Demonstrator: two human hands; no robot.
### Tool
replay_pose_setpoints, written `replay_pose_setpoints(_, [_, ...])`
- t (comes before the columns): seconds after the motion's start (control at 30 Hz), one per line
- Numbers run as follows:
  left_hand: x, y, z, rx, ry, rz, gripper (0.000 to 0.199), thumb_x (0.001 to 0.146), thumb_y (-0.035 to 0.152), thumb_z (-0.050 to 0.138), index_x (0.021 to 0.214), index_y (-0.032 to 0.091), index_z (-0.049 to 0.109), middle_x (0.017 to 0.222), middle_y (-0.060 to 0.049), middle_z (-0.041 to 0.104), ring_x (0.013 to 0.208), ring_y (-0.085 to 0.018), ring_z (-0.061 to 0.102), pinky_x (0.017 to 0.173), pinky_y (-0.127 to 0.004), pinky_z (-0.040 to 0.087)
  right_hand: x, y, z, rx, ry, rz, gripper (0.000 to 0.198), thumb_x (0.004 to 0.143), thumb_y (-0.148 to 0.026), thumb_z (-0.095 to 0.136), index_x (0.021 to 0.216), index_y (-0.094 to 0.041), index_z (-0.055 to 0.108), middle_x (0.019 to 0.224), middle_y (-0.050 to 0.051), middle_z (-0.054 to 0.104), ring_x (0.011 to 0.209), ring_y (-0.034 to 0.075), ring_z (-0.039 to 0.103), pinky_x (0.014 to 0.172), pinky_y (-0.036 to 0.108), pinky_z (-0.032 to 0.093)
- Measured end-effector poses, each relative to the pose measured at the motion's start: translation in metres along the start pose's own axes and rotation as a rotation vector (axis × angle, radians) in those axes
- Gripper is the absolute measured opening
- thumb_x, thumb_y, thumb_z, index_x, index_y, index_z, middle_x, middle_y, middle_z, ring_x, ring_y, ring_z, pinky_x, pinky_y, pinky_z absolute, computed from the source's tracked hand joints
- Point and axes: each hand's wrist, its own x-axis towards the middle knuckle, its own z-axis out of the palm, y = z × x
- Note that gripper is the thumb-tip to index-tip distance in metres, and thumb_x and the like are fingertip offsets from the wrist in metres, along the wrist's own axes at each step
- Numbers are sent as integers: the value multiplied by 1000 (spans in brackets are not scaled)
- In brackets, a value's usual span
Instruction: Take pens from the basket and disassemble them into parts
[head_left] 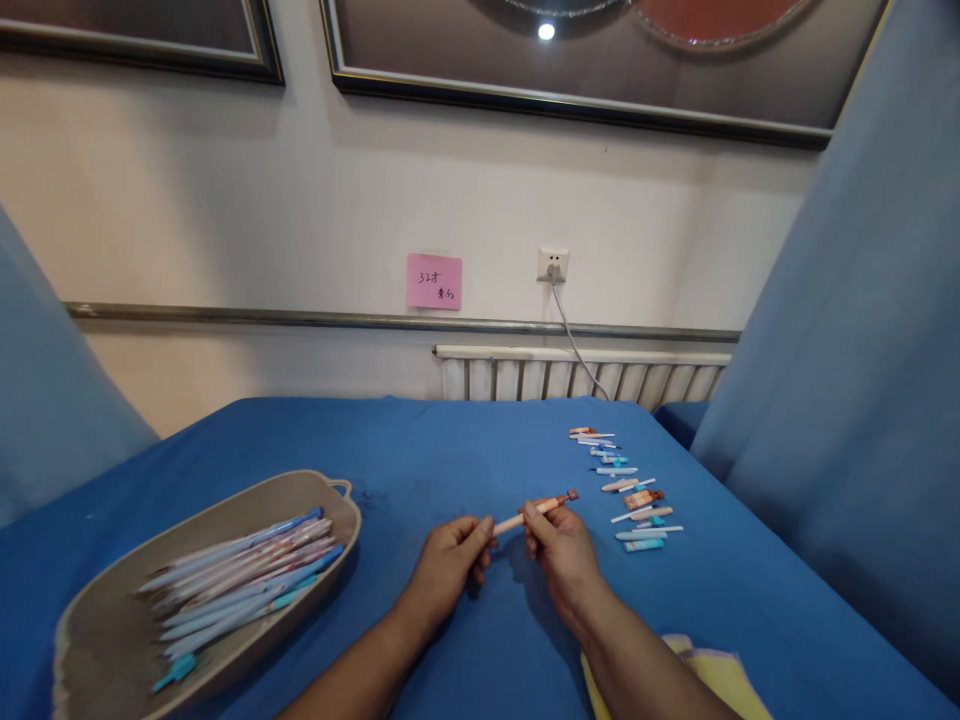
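A peach-orange pen (pixel 511 523) with a brown decorated end is held level above the blue-covered table. My left hand (pixel 450 562) pinches its left end between thumb and fingers. Around its right part, just short of the brown end, my right hand (pixel 564 555) is closed. To the left stands a grey-brown plastic basket (pixel 97 655) with several light blue, white and pinkish pens (pixel 247 580) lying in it. Separate pen parts, among them barrels, white tubes and an orange cap piece (pixel 643 498), lie in a column to the right of my right hand.
A yellow cloth (pixel 724 680) lies partly under my right forearm. Behind the blue table (pixel 450 440) are a radiator (pixel 525 375), a wall rail and a socket (pixel 553 264) with a plugged-in cable. Blue curtains (pixel 847 330) hang at both sides.
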Motion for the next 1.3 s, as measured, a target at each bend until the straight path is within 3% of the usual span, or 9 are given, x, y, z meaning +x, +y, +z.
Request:
replay_pose_setpoints(0.13, [-3,1,1,56,2,-50,61,71,73,40,56,16,54,38,5,43,32,-8,37,38,-22,29,-2,-1,1,-30,-8,-26,36,63,-48,73,68,-15,57,48,-6,47,42,7,39,43,21,28])
replay_pose_setpoints(0.2, [-3,2,1,44,-27,-99,64,74,74,33,60,15,56,42,3,47,34,-10,41,39,-22,31,-2,0,1,-40,-2,-26,36,64,-48,72,66,-16,56,47,-6,46,42,7,38,43,21,28])
replay_pose_setpoints(0.33, [0,3,-1,6,19,48,46,66,58,61,82,15,59,69,-2,60,59,-13,55,53,-22,40,-1,0,1,-82,12,-21,37,65,-50,70,62,-16,54,44,-6,45,41,7,36,42,21,26])
replay_pose_setpoints(0.4, [1,4,-3,33,56,141,37,60,46,71,77,16,57,70,0,58,64,-12,53,57,-21,39,-2,0,2,-110,9,-19,38,65,-51,70,61,-17,53,45,-6,45,41,7,36,42,21,26])
replay_pose_setpoints(0.53, [1,6,-3,97,34,113,31,68,46,62,65,16,53,54,5,48,50,-9,43,50,-21,34,-3,-3,5,-151,12,-13,39,63,-53,69,61,-17,53,44,-6,44,41,8,36,42,22,26])
replay_pose_setpoints(0.73, [-1,4,1,37,-10,17,44,77,58,44,85,16,54,57,3,55,43,-11,45,43,-23,35,-2,-2,4,-165,4,-21,38,65,-52,66,66,-15,56,43,-7,43,40,7,35,42,21,25])
replay_pose_setpoints(0.93, [1,1,-2,98,13,151,41,62,44,70,86,15,56,75,-1,59,62,-12,52,58,-23,42,1,3,1,-197,19,5,36,64,-49,67,65,-15,56,42,-6,45,40,8,36,41,21,24])
replay_pose_setpoints(1.2, [1,1,-1,34,-83,14,45,77,58,47,88,15,53,60,1,57,43,-10,46,43,-23,36,-2,0,4,-186,4,-7,36,63,-49,68,64,-16,55,42,-7,43,39,8,35,41,21,24])
replay_pose_setpoints(1.3, [-1,2,-1,43,-64,86,44,71,51,60,95,14,55,70,-1,60,58,-12,54,55,-24,42,-2,0,4,-176,16,-5,35,63,-49,68,63,-16,54,42,-7,43,39,7,35,41,21,23])
